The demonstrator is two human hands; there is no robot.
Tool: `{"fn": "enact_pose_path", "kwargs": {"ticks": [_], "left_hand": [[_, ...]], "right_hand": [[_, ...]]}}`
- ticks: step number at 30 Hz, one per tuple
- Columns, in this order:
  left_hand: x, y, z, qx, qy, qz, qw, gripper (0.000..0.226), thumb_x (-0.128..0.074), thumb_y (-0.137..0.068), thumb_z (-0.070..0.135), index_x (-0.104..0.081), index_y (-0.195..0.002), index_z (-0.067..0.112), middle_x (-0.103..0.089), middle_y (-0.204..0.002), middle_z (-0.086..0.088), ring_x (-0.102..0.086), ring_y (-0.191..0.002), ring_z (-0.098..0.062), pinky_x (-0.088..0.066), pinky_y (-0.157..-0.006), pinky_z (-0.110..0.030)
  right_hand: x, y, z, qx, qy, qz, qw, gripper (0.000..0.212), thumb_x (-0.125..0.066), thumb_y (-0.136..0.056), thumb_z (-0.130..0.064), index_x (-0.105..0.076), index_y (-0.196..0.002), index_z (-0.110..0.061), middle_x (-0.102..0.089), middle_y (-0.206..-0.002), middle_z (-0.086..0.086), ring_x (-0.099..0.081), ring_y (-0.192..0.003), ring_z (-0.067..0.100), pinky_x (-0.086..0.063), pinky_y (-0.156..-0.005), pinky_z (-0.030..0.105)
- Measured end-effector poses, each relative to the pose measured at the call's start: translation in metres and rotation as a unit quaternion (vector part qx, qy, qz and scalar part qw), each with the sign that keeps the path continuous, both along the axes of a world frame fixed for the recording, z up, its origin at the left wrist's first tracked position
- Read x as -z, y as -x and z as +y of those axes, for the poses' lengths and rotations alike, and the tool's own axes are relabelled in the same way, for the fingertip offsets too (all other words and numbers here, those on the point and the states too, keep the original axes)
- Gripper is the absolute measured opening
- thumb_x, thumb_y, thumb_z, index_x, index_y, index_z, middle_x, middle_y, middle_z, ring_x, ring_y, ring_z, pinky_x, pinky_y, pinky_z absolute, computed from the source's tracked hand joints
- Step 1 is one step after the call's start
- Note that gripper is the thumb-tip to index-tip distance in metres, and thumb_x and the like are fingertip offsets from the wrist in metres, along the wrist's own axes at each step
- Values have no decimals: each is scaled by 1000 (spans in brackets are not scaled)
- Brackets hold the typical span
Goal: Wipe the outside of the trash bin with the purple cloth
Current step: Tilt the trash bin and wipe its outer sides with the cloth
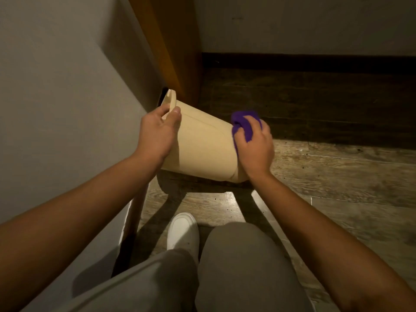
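A cream plastic trash bin (202,145) is held tipped on its side above the floor, its open rim pointing up and left, its base to the right. My left hand (157,134) grips the rim, thumb over the edge. My right hand (254,147) presses a bunched purple cloth (244,124) against the bin's base end. The cloth is partly hidden under my fingers. The inside of the bin is out of sight.
A grey wall (67,97) runs close along the left, with an orange-brown wooden panel (175,48) behind the bin. Dark wood-look flooring (326,176) spreads to the right toward a dark baseboard. My knees and a white shoe (182,230) are below the bin.
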State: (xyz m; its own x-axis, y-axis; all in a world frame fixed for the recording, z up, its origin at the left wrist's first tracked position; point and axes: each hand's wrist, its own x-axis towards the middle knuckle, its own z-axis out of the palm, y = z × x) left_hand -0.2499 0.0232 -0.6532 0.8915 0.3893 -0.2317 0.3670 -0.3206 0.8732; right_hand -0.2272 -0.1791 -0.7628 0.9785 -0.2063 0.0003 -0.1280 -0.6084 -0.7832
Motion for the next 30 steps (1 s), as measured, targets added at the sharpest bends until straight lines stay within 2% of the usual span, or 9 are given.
{"fn": "enact_pose_path", "kwargs": {"ticks": [5, 10, 13, 17, 20, 22, 25, 27, 30], "left_hand": [[-2, -5, -13, 16, -10, 4, 1000, 50, -52, -104, 44, -53, -150, 22, -62, -139, -6, -59, -117, -25, -46, -87, -36], [-2, -9, -6, -24, 9, 30, 999, 51, -49, -105, 45, -52, -150, 22, -66, -128, -1, -60, -111, -23, -44, -86, -37], [-1, -12, 7, -73, 39, 51, 995, 47, -52, -104, 43, -60, -143, 20, -68, -112, 4, -63, -103, -20, -50, -87, -42], [1, -17, 16, -123, 78, 63, 987, 22, -55, -103, 39, -71, -100, 24, -71, -101, -1, -67, -99, -23, -56, -88, -44], [2, -21, 15, -141, 85, 62, 984, 35, -55, -104, 38, -69, -122, 13, -71, -106, -4, -68, -101, -25, -56, -94, -45], [0, -21, 14, -153, 83, 70, 982, 41, -54, -105, 39, -64, -134, 12, -69, -109, -4, -66, -103, -25, -55, -90, -43], [-3, -18, 12, -158, 86, 81, 980, 38, -51, -106, 40, -64, -130, 14, -68, -107, -4, -65, -100, -24, -52, -84, -42], [-2, -18, 11, -155, 84, 80, 981, 37, -51, -106, 40, -65, -129, 14, -68, -110, -6, -65, -102, -27, -53, -83, -42], [-3, -19, 7, -129, 95, 68, 985, 29, -52, -104, 42, -67, -116, 20, -70, -107, -4, -67, -97, -25, -52, -69, -35]], "right_hand": [[17, 15, -21, 31, -33, -1, 999, 45, -54, -101, -37, -55, -145, -29, -44, -157, 9, -50, -136, 30, -48, -105, 43], [0, 30, 9, 8, -112, -50, 992, 45, -59, -96, -23, -59, -140, -32, -40, -160, 4, -45, -141, 26, -45, -110, 43], [-1, 42, 12, -62, -70, -79, 993, 46, -62, -96, -18, -59, -140, -28, -38, -162, 8, -40, -145, 29, -43, -113, 47], [12, 57, -5, -94, 11, -76, 993, 50, -71, -91, -13, -61, -139, -23, -38, -160, 13, -36, -145, 35, -40, -115, 49], [23, 64, -24, -87, 97, -56, 990, 53, -78, -84, -14, -63, -134, -23, -45, -152, 16, -41, -136, 36, -42, -107, 46], [31, 68, -37, -109, 163, -6, 981, 49, -79, -82, -15, -66, -129, -24, -50, -147, 16, -45, -132, 37, -43, -106, 48], [43, 80, -54, -112, 184, 104, 971, 44, -77, -88, -23, -66, -130, -29, -52, -146, 10, -46, -133, 31, -43, -107, 44], [37, 77, -63, -54, 139, 101, 984, 44, -76, -88, -26, -66, -131, -29, -55, -141, 9, -49, -129, 29, -45, -97, 38], [8, 51, -66, 15, 78, 33, 996, 43, -76, -86, -26, -68, -127, -30, -57, -134, 6, -55, -120, 27, -43, -89, 34]]}}
